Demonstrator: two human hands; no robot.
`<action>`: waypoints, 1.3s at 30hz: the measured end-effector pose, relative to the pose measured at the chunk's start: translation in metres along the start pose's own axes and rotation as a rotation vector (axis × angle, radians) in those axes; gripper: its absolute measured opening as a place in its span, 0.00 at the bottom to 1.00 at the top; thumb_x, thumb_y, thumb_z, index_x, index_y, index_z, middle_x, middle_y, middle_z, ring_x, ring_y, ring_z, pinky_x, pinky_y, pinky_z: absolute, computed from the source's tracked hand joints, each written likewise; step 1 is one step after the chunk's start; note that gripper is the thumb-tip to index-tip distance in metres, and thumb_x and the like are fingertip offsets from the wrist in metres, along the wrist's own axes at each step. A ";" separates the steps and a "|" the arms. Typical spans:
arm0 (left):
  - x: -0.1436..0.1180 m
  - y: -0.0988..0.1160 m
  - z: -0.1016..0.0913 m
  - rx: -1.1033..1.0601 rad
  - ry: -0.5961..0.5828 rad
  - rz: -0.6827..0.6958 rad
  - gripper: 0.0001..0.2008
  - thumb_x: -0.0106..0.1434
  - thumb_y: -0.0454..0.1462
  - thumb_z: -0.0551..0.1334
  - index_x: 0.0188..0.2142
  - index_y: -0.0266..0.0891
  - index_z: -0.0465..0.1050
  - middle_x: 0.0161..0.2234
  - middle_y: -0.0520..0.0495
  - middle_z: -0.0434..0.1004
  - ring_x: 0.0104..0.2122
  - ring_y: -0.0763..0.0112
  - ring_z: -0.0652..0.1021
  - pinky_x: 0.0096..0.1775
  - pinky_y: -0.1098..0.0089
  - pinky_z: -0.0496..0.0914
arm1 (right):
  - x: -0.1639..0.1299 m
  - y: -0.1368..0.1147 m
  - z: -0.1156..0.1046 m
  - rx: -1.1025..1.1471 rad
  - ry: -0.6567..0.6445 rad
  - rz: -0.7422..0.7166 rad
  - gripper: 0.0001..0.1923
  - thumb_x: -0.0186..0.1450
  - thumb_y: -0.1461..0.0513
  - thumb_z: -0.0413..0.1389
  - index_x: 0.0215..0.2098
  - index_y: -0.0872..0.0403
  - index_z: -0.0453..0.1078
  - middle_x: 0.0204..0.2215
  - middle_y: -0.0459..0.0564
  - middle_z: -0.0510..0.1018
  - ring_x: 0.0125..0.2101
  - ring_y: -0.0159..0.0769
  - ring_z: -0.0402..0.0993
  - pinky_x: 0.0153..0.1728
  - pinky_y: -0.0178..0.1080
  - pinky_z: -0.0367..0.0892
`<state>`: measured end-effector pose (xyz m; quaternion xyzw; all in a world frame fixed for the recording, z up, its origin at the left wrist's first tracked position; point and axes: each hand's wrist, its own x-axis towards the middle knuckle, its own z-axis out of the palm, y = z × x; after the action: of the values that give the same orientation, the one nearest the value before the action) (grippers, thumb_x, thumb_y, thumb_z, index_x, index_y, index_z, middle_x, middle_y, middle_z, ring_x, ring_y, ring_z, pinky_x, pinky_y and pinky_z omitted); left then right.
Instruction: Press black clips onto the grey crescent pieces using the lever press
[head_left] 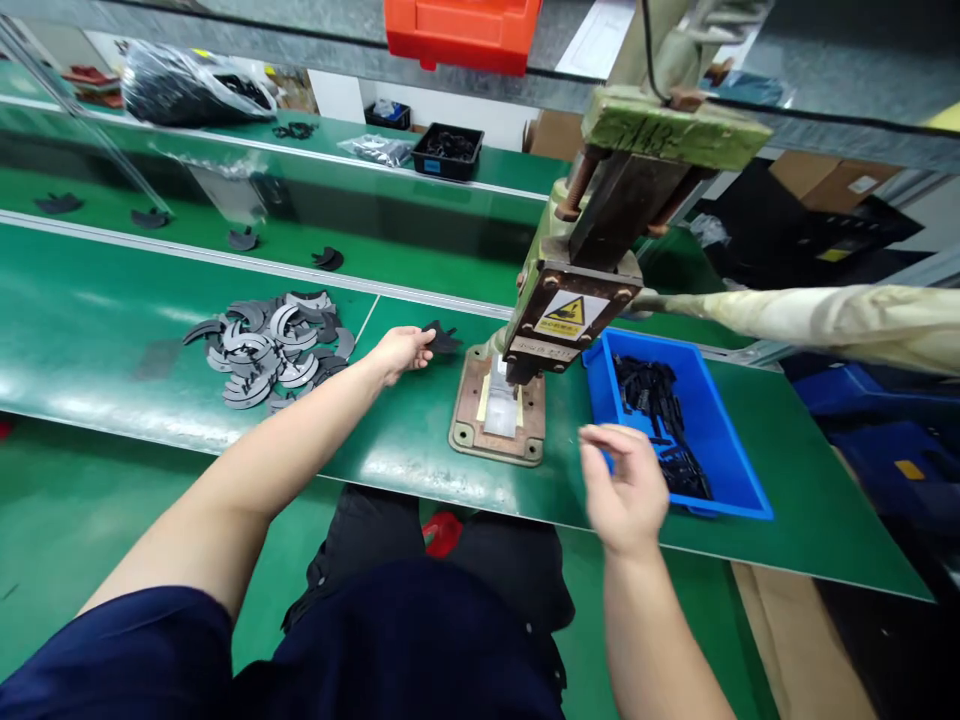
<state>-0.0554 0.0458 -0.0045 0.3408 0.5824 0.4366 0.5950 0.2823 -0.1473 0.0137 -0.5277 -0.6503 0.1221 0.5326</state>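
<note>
My left hand (403, 354) pinches a dark, curved plastic part (441, 338) by its left end, just left of the press base. A manual arbor press (562, 290) stands on the green bench, with a pale metal fixture block (501, 405) on its base plate (465, 435). My right hand (624, 485) is raised between the press base and the blue bin, its fingers curled towards the thumb. Whatever it may hold is too small or hidden to make out. Several small black parts (656, 395) lie inside the blue bin (731, 440).
A pile of grey and black curved parts (259, 350) lies on the bench at left. Beyond the metal rail, several similar parts (241, 239) sit spaced out on a green surface. The press's wrapped lever (810, 315) reaches out to the right. An orange-red bin (463, 30) hangs above.
</note>
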 end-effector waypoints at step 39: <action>-0.101 -0.051 0.013 0.238 -0.072 0.504 0.17 0.67 0.49 0.70 0.46 0.41 0.76 0.38 0.47 0.80 0.33 0.71 0.76 0.36 0.71 0.71 | 0.032 0.031 -0.054 -0.082 0.037 0.256 0.20 0.68 0.46 0.61 0.49 0.50 0.78 0.43 0.53 0.85 0.37 0.38 0.83 0.43 0.47 0.82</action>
<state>-0.0304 -0.0653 -0.0099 0.5578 0.5050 0.4870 0.4434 0.3485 -0.1301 0.0311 -0.6299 -0.5719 0.1528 0.5028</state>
